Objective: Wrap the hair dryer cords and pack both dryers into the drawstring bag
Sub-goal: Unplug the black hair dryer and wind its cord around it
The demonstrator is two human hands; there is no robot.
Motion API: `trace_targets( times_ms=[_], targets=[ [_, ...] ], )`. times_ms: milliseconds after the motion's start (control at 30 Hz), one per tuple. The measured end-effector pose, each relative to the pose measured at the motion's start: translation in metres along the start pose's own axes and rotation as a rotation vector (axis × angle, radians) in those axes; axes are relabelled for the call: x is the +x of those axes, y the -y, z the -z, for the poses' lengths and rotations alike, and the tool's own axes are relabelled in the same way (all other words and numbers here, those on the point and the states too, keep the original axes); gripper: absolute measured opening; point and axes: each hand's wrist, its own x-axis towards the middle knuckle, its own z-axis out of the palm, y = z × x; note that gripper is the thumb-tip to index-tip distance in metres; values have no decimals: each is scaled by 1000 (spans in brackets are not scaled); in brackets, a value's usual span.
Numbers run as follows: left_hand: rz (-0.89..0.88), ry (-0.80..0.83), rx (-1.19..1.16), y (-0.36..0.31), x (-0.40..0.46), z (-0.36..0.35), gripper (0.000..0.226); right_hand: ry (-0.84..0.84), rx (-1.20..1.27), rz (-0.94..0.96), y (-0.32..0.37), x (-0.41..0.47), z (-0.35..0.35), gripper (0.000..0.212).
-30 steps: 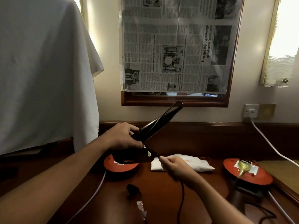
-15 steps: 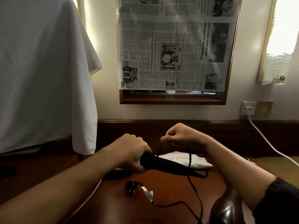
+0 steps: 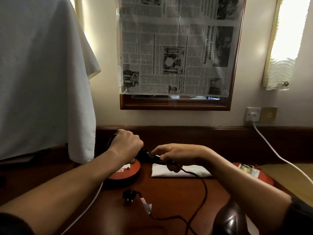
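— How were the fingers (image 3: 166,156) placed?
— The right hand (image 3: 179,154) pinched the black hair dryer (image 3: 149,156) by its handle end, where the cord (image 3: 202,189) left it; the left hand (image 3: 127,144) gripped its body.
— And the bag?
— The white drawstring bag (image 3: 182,172) lay flat and folded on the bench (image 3: 169,197), behind the dryer; I couldn't tell what it held. The plug (image 3: 129,196) lay loose in front.

Open room is found on the surface (image 3: 169,192) in the middle, crossed only by the black cord (image 3: 204,187) and its plug (image 3: 129,196). The left is blocked by the red disc (image 3: 126,173), the back by the white bag (image 3: 181,172), the near right by a dark dryer (image 3: 230,221).
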Motion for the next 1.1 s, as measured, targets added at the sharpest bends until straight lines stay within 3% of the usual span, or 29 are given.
trace_targets(
  times_ms=[133, 267, 367, 467, 633, 767, 800, 833, 867, 1033, 1100],
  targets=[
    [112, -56, 33, 6, 0, -7, 37, 24, 41, 32, -6, 4, -7, 45],
    [263, -138, -317, 16, 2, -6, 50, -53, 157, 170, -3, 11, -19, 31],
    [295, -169, -549, 23, 0, -7, 57, -36, 243, 155, -8, 17, -29, 28],
    [283, -168, -699, 25, -5, -6, 49, -28, 322, 104, -20, 23, -28, 34],
    [166, -145, -847, 33, -15, -6, 39, -79, 291, 42, -37, 16, -15, 45],
    [-58, -94, -972, 28, -21, -1, 31, -116, 230, -19, -49, 12, -6, 63],
    [-112, -81, -997, 25, -22, 0, 30, -87, 269, -42, -50, 10, -1, 58],
    [-165, -64, -1011, 23, -23, 2, 28, -68, 290, -58, -47, 6, 3, 41],
    [-217, -43, -1005, 21, -24, 3, 24, -57, 291, -60, -45, 3, 8, 16],
    [-328, -56, -770, 15, -28, 12, 18, -122, -64, -5, -12, -6, 31, 37],
    [-347, -111, -618, 9, -26, 17, 23, -133, -94, -18, 0, -6, 32, 42]
  ],
)
